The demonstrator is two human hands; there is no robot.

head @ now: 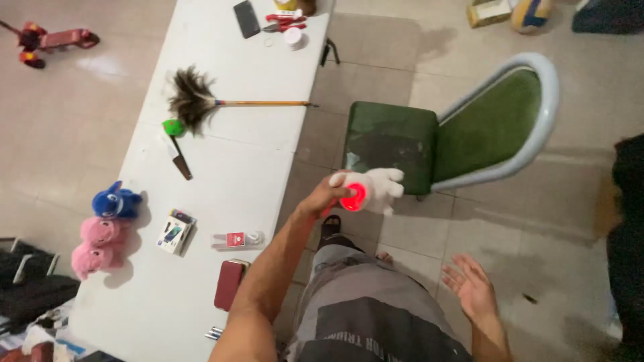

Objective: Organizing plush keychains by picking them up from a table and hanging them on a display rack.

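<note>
A view from above, looking down at a person's two bare arms, grey shorts and the tiled floor. The left hand (327, 198) is closed around a white plush toy (376, 188) with a glowing red spot on it, holding it in the air above the floor, just in front of a green chair (402, 144) with a pale blue frame. The right hand (471, 285) is open and empty, palm up with fingers spread, held low over the floor and well apart from the toy.

To the left runs a long white desk (228, 167). On it, near the person's left arm, lie a dark red wallet-like case (229, 283), a small clear bottle with a red label (237, 239) on its side, and a small printed box (176, 231). At the desk's left edge sit a blue plush toy (115, 201) and two pink plush toys (97, 245), close together. Further along lie a feather duster (201, 102) with a wooden handle, a small green ball (173, 127), a black phone (246, 18) and a red-handled tool (285, 22).

A red toy scooter (47, 40) stands on the floor at the far left, and a ball (533, 13) lies near the top right.
</note>
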